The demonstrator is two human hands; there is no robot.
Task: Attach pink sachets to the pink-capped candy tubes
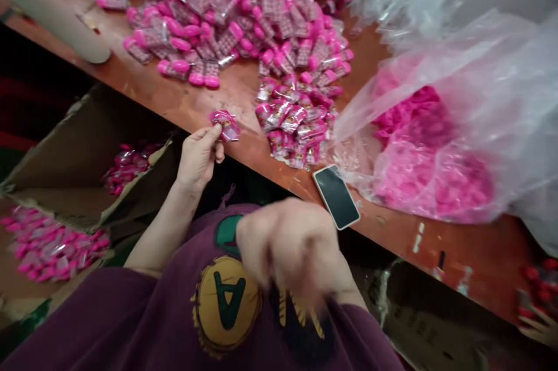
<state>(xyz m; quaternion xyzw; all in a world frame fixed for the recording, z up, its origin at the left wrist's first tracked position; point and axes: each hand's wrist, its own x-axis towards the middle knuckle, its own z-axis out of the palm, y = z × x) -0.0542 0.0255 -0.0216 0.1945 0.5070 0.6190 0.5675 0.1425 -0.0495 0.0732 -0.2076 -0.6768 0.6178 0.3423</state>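
Note:
At the table's near edge my left hand (198, 156) is closed, thumb and fingers pinching a small pink printed packet (225, 125) with a shiny clear wrap. My right hand (290, 243) is raised in front of my shirt, blurred by motion. Its fingers are curled in, and what they hold, if anything, cannot be made out. Right of the held packet lies a heap of similar pink printed packets (296, 118). Behind it spreads a large pile of small clear containers with pink caps (213, 22).
A phone (336, 196) lies near the table edge. Clear plastic bags with pink pieces (431, 179) stand on the right. Below left are an open cardboard box (56, 156) and more pink items (56, 243). A pale post (56, 10) rises at left; another person's hand (540, 327) shows at far right.

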